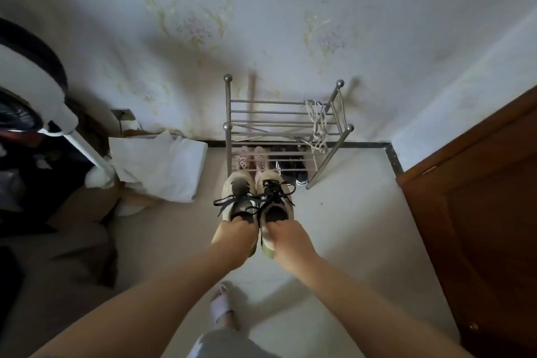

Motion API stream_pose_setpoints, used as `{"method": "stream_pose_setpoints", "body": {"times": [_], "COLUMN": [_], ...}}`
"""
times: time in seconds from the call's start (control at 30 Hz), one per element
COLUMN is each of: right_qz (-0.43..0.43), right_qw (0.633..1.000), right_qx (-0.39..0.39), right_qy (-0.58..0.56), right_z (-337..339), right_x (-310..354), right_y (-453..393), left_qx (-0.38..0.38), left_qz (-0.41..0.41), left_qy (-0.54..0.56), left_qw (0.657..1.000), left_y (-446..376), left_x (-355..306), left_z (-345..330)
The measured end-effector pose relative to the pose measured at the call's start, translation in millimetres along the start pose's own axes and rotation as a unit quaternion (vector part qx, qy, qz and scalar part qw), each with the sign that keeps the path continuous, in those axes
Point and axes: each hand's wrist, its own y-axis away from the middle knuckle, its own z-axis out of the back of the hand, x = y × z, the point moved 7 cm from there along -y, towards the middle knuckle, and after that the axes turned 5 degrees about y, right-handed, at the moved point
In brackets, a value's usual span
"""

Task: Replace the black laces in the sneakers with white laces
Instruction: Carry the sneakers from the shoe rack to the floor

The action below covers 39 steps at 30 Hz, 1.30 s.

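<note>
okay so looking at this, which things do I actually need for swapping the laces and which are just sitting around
Needed for the job:
left sneaker, held by the left hand
right sneaker, held by the right hand
black laces, still threaded
white laces, draped over the shoe rack

Just lying about:
pink shoes and dark shoes under the rack
white bag
fan
wooden door

My left hand [234,238] and right hand [290,243] cover the heels of the two sneakers [257,203], and my fingertips vanish inside the collars. I cannot tell how the black laces [247,202] are threaded; they blur together. The shoe rack [283,131] hides most of the pink and dark shoes beneath it. The white laces [318,125] form an unreadable tangle. The fan [32,90] is cut off at the left edge, the wooden door [479,212] at the right.
</note>
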Motion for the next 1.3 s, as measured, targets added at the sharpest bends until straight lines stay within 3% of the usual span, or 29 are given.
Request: {"method": "stream_pose_setpoints", "body": {"times": [0.13, 0.37, 0.53, 0.77, 0.9, 1.03, 1.3], "right_qz": [-0.011, -0.024, -0.035, -0.071, -0.087, -0.081, -0.111], "right_qw": [0.999, 0.996, 0.992, 0.992, 0.991, 0.991, 0.986], "right_qx": [-0.009, 0.047, 0.086, 0.059, 0.072, 0.066, 0.080], "right_qy": [-0.030, -0.070, -0.086, -0.090, -0.072, -0.084, -0.100], "right_z": [-19.0, -81.8, -117.9, -170.5, -196.6, -232.5, -367.7], "right_x": [27.9, 96.6, 161.1, 235.7, 253.1, 255.1, 243.2], "right_y": [55.2, 155.7, 202.6, 249.5, 280.0, 310.1, 346.9], "left_qx": [0.027, 0.078, 0.085, 0.094, 0.119, 0.131, 0.118], "left_qz": [0.014, -0.005, -0.040, -0.085, -0.063, -0.051, 0.042], "left_qy": [0.006, -0.033, -0.060, -0.098, -0.012, 0.009, 0.072], "left_qw": [1.000, 0.996, 0.994, 0.987, 0.991, 0.990, 0.990], "left_y": [50.6, 137.7, 190.7, 242.4, 263.8, 270.5, 248.3], "left_x": [-21.8, -41.4, -27.0, -6.4, -12.0, -28.2, -46.0], "left_z": [-44.8, -142.9, -208.3, -298.4, -339.3, -386.0, -514.5]}}
